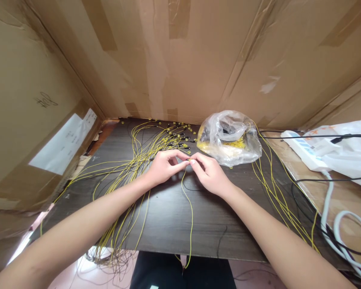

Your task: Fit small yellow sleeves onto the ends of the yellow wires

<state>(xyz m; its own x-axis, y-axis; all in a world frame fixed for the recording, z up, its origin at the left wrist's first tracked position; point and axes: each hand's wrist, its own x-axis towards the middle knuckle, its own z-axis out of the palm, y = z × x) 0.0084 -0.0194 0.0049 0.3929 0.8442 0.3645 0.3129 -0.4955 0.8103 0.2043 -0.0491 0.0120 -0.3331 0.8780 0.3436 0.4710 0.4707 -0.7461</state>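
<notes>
My left hand (167,165) and my right hand (209,172) meet fingertip to fingertip above the dark tabletop (162,224). Both are closed in a pinch at the upper end of a thin yellow wire (191,212). That wire hangs from the fingertips and runs down over the table's front edge. A bit of yellow shows between the fingers, but its shape is mostly hidden. Behind and left of my hands lies a loose bundle of yellow wires (135,160), with small black ends and yellow pieces (185,145) at the back.
A clear plastic bag (210,150) with yellow parts inside stands behind my right hand. More yellow wires (276,196) run along the right side. A white power strip (303,150) and its cable (326,200) lie at the far right. Cardboard walls (198,72) enclose the back and left.
</notes>
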